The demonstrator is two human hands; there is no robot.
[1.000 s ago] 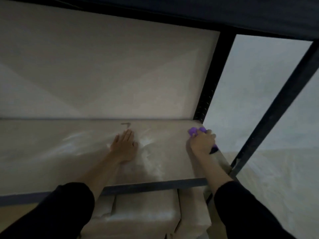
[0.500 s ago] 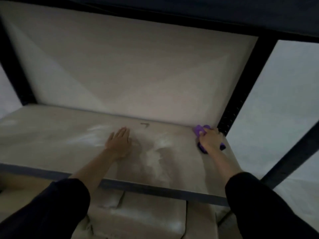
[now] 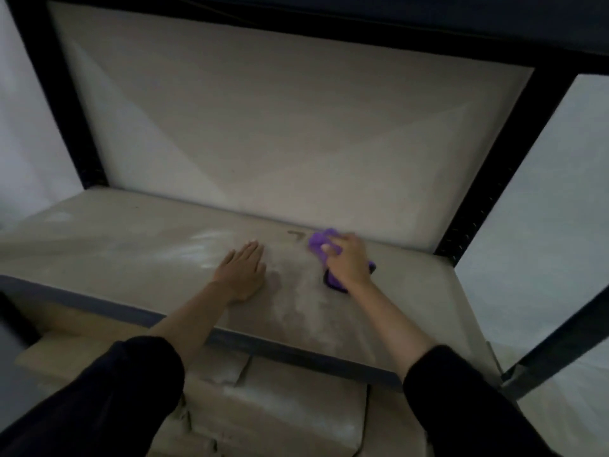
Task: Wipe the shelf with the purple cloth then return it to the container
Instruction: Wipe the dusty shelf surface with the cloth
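Purple cloth [image 3: 321, 243]: a bunched, crumpled rag, bright violet where it bulges beyond the fingertips and darker where it shows under the heel of the palm; it lies on the shelf [image 3: 131, 239], towards the rear edge and right of centre, just right of a small dark angled mark [image 3: 295, 234] on the board. Right hand [image 3: 347, 260]: palm down on the cloth, fingers curled over and closed on it, thumb on the near side, the bare forearm running back to a dark sleeve [image 3: 461, 400]. Left hand [image 3: 242, 270]: laid flat on the shelf, fingers extended and together, holding nothing, near the cloth but not touching it; its sleeve is dark as well. Shelf: a pale board with a dark front rail [image 3: 296, 354], carrying whitish streaks that may be dust or sheen, the dim light making this uncertain. Black uprights [image 3: 487, 199] frame a light back panel [image 3: 280, 133]. Below the shelf: pale wrapped bundles [image 3: 280, 413], their contents not discernible
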